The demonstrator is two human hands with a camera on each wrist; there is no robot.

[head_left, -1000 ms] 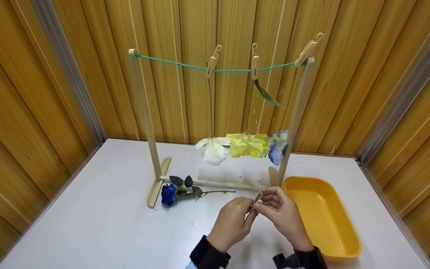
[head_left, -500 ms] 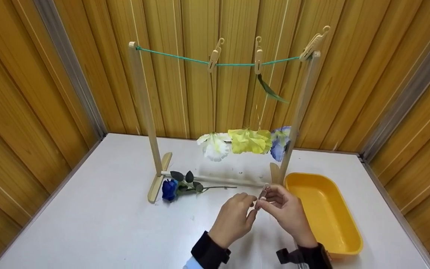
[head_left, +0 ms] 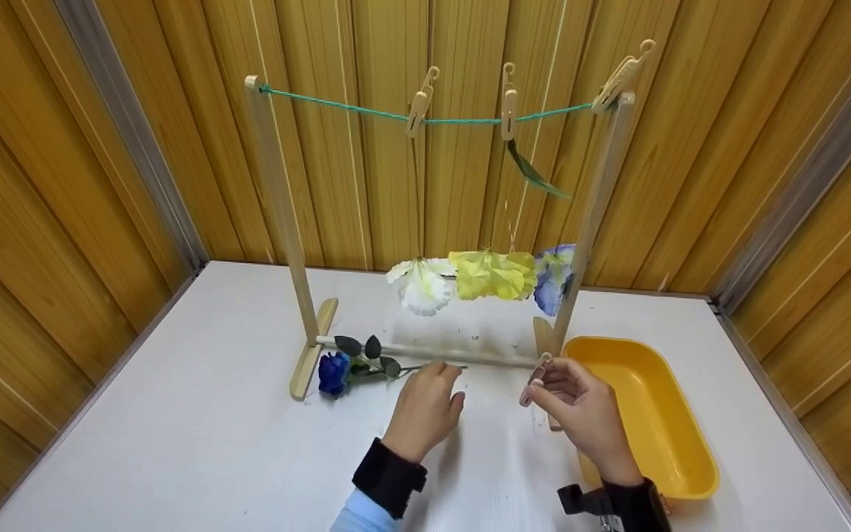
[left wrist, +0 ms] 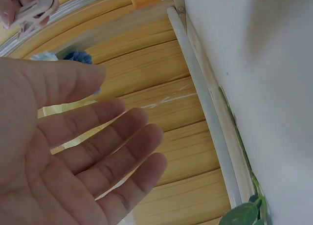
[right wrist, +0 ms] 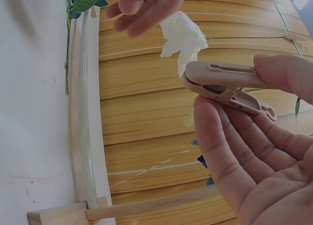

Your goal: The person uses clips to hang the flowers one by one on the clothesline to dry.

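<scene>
Your hands have parted since a moment ago: the transfer looks finished. Left hand (head_left: 425, 406), fingers loosely spread and empty, now hovers over the desk (head_left: 196, 443) just short of the rose (head_left: 351, 368) stem. Right hand (head_left: 580, 414) alone pinches the clip (head_left: 535, 378), beside the tray (head_left: 680, 436).

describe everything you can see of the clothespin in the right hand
The clothespin is a beige peg, plastic by its look, with two long arms meeting at one end and a small hook at the other. The right hand pinches it between thumb and fingers, lifted off the white table beside the yellow tray. In the head view it points up and away, tilted. Nothing is clipped in it, and only that hand touches it.
</scene>
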